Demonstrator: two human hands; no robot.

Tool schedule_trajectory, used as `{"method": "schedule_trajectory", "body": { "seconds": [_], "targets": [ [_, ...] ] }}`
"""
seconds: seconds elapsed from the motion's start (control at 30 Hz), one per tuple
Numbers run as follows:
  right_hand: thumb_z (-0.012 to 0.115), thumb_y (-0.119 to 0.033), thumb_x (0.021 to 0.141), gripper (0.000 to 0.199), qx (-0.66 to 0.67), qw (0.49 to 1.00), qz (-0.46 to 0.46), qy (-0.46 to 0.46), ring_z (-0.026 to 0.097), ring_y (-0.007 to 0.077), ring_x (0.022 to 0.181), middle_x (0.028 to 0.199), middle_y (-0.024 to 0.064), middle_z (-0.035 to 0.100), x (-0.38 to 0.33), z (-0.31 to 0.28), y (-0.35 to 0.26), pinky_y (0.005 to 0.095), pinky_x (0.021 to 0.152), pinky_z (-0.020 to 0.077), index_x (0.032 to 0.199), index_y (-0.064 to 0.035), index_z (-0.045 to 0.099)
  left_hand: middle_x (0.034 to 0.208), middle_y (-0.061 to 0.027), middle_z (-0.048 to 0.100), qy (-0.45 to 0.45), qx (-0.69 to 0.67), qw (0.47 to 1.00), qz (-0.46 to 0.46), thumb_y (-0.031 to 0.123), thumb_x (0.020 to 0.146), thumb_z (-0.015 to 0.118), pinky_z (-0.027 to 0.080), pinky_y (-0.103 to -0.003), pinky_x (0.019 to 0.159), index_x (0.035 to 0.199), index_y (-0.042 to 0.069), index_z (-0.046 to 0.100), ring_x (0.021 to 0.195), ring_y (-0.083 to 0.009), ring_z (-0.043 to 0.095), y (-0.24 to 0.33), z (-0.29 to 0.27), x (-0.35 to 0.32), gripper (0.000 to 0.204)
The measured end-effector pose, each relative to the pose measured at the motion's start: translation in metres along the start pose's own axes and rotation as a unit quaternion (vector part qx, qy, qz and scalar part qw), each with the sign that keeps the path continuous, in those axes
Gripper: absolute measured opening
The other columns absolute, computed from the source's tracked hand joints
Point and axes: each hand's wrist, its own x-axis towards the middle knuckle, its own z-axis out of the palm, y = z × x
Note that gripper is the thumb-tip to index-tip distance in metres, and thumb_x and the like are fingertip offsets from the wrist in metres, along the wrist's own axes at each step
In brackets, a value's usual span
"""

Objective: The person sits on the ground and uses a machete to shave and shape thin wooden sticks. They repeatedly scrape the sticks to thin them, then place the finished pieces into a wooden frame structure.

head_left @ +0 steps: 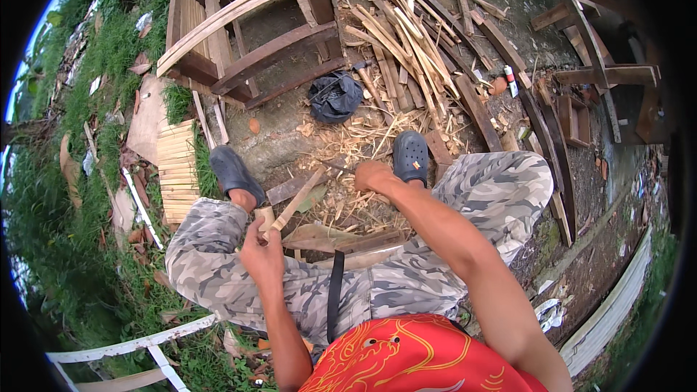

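My left hand (263, 252) is closed around the lower end of a flat, pale wooden strip (296, 203), which slants up and to the right between my legs. Beside its fingers shows a short, light piece of wood (266, 216); I cannot tell whether the hand touches it. My right hand (372, 176) makes a fist near my right shoe, gripping a knife (336, 166). The dark, narrow blade points left toward the top of the strip, and the handle is hidden in the fist. Pale wood shavings (377, 134) cover the ground around both hands.
Ahead stands a slatted wooden frame (283, 47). A black plastic bag (335, 96) and a hammer (369, 83) lie before it. Split sticks (406, 43) are heaped at the far right of centre. Bundled slats (178, 170) lie left, and a wooden stand (595, 65) is far right.
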Motion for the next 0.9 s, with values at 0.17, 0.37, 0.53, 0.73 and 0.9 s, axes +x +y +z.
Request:
{"method": "schedule_trajectory", "body": {
  "seconds": [0.17,0.37,0.53,0.73,0.9],
  "targets": [
    [0.065,-0.014,0.081,0.029,-0.017,0.998,-0.032,0.044,0.072,0.0351,0.102,0.107,0.0209,0.074,-0.061,-0.056,-0.009,0.0441,0.086,0.0579,0.104,-0.0005,0.076,0.087,-0.0183,0.073,-0.086,0.046,0.995,0.027,0.02,0.087,0.064,0.053,-0.039,0.077,0.11,0.001,0.075,0.079,-0.0321,0.07,-0.014,0.004,0.004,0.032],
    [0.059,-0.024,0.09,0.04,0.206,0.968,-0.085,0.118,0.069,0.0469,0.097,0.099,0.0355,0.069,-0.122,-0.014,-0.024,0.0512,0.088,0.0542,0.096,0.0134,0.07,0.077,-0.0109,0.07,-0.136,-0.128,0.981,-0.047,0.022,0.093,0.062,0.052,-0.033,0.064,0.11,0.001,0.076,0.064,-0.0177,0.066,-0.016,0.02,0.001,0.03],
    [0.06,-0.027,0.093,0.037,0.294,0.943,-0.124,0.098,0.068,0.0474,0.088,0.086,0.0334,0.067,-0.125,0.055,-0.047,0.0549,0.082,0.0507,0.096,0.0092,0.063,0.072,-0.0027,0.065,-0.129,-0.201,0.962,-0.131,0.021,0.096,0.066,0.049,-0.026,0.058,0.116,-0.004,0.073,0.06,-0.0115,0.063,0.0,0.027,-0.001,0.032],
    [0.058,-0.026,0.093,0.034,0.295,0.935,-0.146,0.132,0.067,0.0496,0.093,0.093,0.0332,0.069,-0.114,0.088,-0.051,0.0558,0.087,0.0518,0.1,0.0071,0.064,0.085,-0.0069,0.073,-0.177,-0.296,0.936,-0.064,0.022,0.095,0.071,0.052,-0.026,0.066,0.126,-0.014,0.062,0.071,-0.0132,0.066,-0.006,0.021,-0.013,0.049],
    [0.058,-0.028,0.095,0.034,0.268,0.942,-0.157,0.125,0.068,0.0495,0.089,0.089,0.0318,0.069,-0.112,0.078,-0.051,0.0556,0.084,0.0529,0.1,0.0061,0.063,0.096,-0.0125,0.071,-0.186,-0.109,0.976,0.0,0.016,0.095,0.07,0.055,-0.03,0.071,0.118,-0.007,0.07,0.085,-0.0173,0.071,-0.001,0.013,-0.007,0.033]
  ]
}}
